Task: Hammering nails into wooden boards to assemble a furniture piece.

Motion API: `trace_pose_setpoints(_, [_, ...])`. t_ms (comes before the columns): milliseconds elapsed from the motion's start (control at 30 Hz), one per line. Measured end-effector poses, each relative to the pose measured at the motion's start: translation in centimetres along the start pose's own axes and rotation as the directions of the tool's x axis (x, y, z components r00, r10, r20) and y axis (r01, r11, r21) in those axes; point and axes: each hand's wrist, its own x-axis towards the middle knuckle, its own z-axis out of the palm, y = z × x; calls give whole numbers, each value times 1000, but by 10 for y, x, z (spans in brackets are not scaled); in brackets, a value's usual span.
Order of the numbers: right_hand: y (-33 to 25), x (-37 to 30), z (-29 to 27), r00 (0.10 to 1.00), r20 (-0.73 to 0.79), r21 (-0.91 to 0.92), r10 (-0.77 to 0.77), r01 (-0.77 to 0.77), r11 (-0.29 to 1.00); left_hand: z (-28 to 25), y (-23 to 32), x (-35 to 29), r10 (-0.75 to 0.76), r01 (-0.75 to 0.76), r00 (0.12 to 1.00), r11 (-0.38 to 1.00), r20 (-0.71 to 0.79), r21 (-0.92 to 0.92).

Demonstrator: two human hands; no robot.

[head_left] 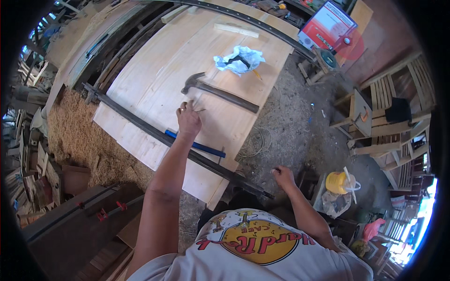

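Observation:
My left hand [189,119] is over a pale wooden panel [154,84], its fingers drawn together low over the surface. A thin, nail-like sliver [201,110] shows beside it; whether the fingers grip it I cannot make out. Just beyond lies a claw hammer [225,93], head to the left and handle toward the right edge. A blue bar-shaped tool [197,144] rests on the panel near my left wrist. Off the panel's right side, my right hand [283,178] is closed above the floor, and its inside is hidden.
A long dark metal clamp bar [140,125] crosses the near side, another bar [243,19] the far side. Crumpled paper [240,60] and a wood strip [236,30] lie on the panel. Sawdust [75,136] is heaped left. A yellow container [338,182] and wooden chairs [379,126] stand right.

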Motion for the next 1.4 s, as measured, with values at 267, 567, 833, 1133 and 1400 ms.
trace_pose_setpoints(267, [69,-12,38,688,442,154,576,-690,707,-37,-3,-55,89,-89,995,996,-52,15])
trace_pose_setpoints(567, [90,-4,86,386,807,327,447,-922,207,-57,16,-123,-149,127,983,976,-112,-178])
trace_pose_setpoints(833, [119,32,154,472,812,333,343,-858,391,-77,94,-217,345,-306,919,929,189,-206])
trace_pose_setpoints(1133, [143,56,167,528,744,288,409,-806,517,-84,117,-254,83,-46,957,990,278,-136])
trace_pose_setpoints(1400, [166,73,168,598,692,511,405,-801,310,-76,125,-249,-93,116,878,993,469,-20])
